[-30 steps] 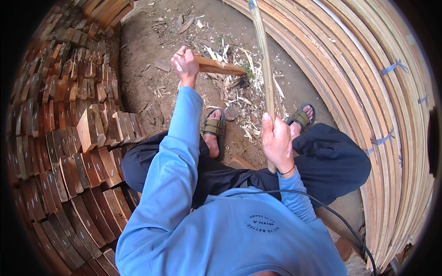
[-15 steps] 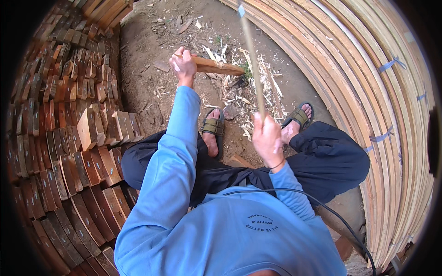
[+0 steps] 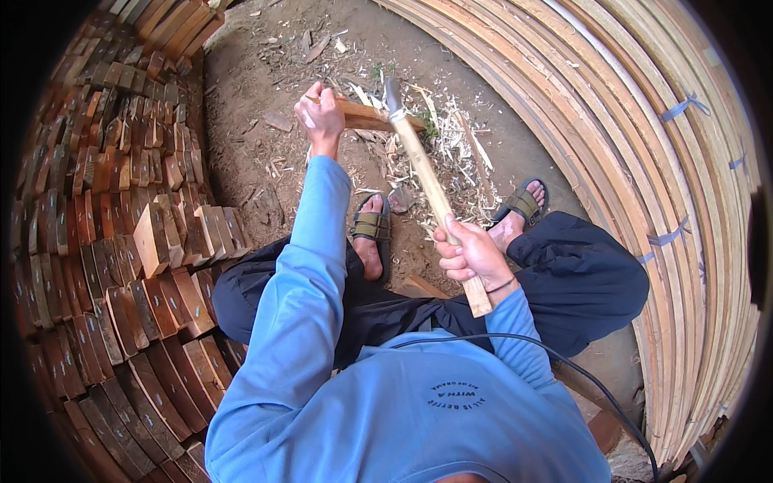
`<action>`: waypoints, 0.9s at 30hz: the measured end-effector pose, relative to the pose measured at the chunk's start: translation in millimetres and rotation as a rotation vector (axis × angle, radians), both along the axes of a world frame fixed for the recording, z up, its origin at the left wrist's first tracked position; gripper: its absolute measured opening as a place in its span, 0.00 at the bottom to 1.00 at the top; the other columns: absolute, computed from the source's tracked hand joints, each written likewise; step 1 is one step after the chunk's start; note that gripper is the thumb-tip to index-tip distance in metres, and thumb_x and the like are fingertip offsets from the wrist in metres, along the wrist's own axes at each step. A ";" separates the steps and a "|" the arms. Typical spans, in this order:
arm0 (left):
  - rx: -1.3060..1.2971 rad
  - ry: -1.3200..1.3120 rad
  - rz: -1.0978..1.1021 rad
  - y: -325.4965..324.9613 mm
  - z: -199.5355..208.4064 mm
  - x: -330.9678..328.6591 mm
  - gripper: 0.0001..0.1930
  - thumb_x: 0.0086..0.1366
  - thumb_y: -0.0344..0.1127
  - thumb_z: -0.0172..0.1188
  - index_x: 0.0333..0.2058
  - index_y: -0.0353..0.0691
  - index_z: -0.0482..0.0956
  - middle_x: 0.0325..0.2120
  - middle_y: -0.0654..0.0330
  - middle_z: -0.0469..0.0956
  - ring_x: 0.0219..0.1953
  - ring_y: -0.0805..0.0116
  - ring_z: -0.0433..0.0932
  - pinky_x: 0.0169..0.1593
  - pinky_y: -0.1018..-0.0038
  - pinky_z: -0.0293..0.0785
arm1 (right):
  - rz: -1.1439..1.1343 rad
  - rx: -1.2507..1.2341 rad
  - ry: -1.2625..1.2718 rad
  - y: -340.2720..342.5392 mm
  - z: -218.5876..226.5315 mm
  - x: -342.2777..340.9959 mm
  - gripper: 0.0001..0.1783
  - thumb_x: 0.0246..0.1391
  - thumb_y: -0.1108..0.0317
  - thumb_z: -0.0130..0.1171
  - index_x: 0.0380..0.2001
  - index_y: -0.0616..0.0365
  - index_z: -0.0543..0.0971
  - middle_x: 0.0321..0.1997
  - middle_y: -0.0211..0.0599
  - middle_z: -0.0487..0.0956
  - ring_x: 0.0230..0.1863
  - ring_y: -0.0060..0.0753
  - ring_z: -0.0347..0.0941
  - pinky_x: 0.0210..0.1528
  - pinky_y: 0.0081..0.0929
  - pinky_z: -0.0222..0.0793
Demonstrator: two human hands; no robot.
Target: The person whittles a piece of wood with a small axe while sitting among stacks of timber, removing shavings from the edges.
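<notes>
My left hand point(image 3: 320, 117) is closed around the upper end of a brown wooden stake point(image 3: 366, 115), which slants across above the ground. My right hand point(image 3: 475, 253) grips a chopping tool by its long pale wooden handle point(image 3: 424, 173). The tool's narrow grey metal head point(image 3: 394, 95) overlaps the stake in the picture, near its far end. I cannot tell whether it touches the wood, and the head's full shape is hidden by the angle. Pale wood shavings point(image 3: 463, 153) lie on the ground around the stake's far end.
Stacked brown planks point(image 3: 113, 233) rise close on my left. On my right curve long pale boards point(image 3: 636, 153), with blue ties point(image 3: 684, 107) on them. My sandalled feet point(image 3: 372, 229) stand on the dirt floor point(image 3: 250, 88). A black cable point(image 3: 555, 352) crosses my shirt.
My right hand has turned and brought the raised chopping tool down and to the left, over the stake. My left hand keeps its hold on the stake, nearly in the same place.
</notes>
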State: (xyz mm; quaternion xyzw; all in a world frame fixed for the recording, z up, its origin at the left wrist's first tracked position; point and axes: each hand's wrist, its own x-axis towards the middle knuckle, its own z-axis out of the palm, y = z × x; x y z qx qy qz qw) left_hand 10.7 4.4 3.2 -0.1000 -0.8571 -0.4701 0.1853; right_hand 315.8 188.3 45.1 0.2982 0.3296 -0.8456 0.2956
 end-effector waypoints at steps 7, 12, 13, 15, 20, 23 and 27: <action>0.069 -0.058 0.100 -17.2 -19.1 -14.2 0.16 0.55 0.35 0.45 0.16 0.31 0.73 0.17 0.45 0.80 0.23 0.48 0.80 0.34 0.59 0.74 | 0.104 0.970 0.308 -12.2 -13.6 2.2 0.26 0.70 0.53 0.46 0.25 0.64 0.74 0.19 0.48 0.74 0.20 0.45 0.72 0.25 0.41 0.67; 0.082 -0.051 0.077 -15.5 -18.3 -10.9 0.16 0.55 0.35 0.45 0.16 0.30 0.72 0.17 0.44 0.79 0.22 0.47 0.79 0.33 0.57 0.74 | 0.471 1.304 0.417 -20.6 -48.6 5.5 0.27 0.68 0.53 0.46 0.26 0.69 0.76 0.20 0.58 0.75 0.25 0.63 0.76 0.32 0.52 0.69; 0.111 -0.079 0.076 -15.6 -17.3 -9.8 0.16 0.55 0.35 0.45 0.16 0.30 0.72 0.17 0.44 0.79 0.22 0.47 0.80 0.33 0.57 0.74 | 0.434 1.315 0.432 -16.7 -40.0 2.9 0.27 0.68 0.54 0.47 0.26 0.69 0.75 0.19 0.57 0.74 0.24 0.63 0.75 0.31 0.52 0.68; 0.032 -0.032 0.093 -23.6 -20.2 -9.9 0.16 0.55 0.35 0.45 0.16 0.30 0.72 0.17 0.44 0.79 0.23 0.48 0.80 0.33 0.57 0.74 | 0.288 1.407 0.527 -15.8 -22.6 -3.5 0.27 0.69 0.53 0.46 0.24 0.67 0.74 0.16 0.53 0.72 0.20 0.54 0.74 0.27 0.49 0.66; 0.097 -0.061 0.135 -22.9 -16.6 -4.9 0.16 0.54 0.35 0.45 0.17 0.29 0.74 0.18 0.43 0.79 0.23 0.44 0.79 0.34 0.57 0.74 | -0.005 1.132 0.474 -10.0 30.2 -13.0 0.30 0.71 0.49 0.41 0.25 0.66 0.73 0.16 0.55 0.71 0.22 0.61 0.72 0.28 0.48 0.64; 0.043 -0.064 0.118 -13.7 -9.8 -4.7 0.16 0.54 0.36 0.45 0.17 0.29 0.74 0.17 0.43 0.79 0.23 0.42 0.79 0.35 0.56 0.73 | 0.101 1.219 0.470 -25.2 -13.9 0.5 0.34 0.72 0.50 0.38 0.21 0.68 0.74 0.19 0.60 0.73 0.25 0.65 0.73 0.31 0.51 0.66; 0.023 -0.033 0.133 -18.7 -10.1 -11.1 0.16 0.54 0.36 0.45 0.17 0.30 0.74 0.18 0.43 0.79 0.23 0.42 0.79 0.35 0.55 0.73 | 0.328 1.343 0.422 -32.2 -56.5 4.5 0.37 0.71 0.45 0.37 0.22 0.69 0.74 0.19 0.59 0.74 0.27 0.66 0.73 0.32 0.51 0.66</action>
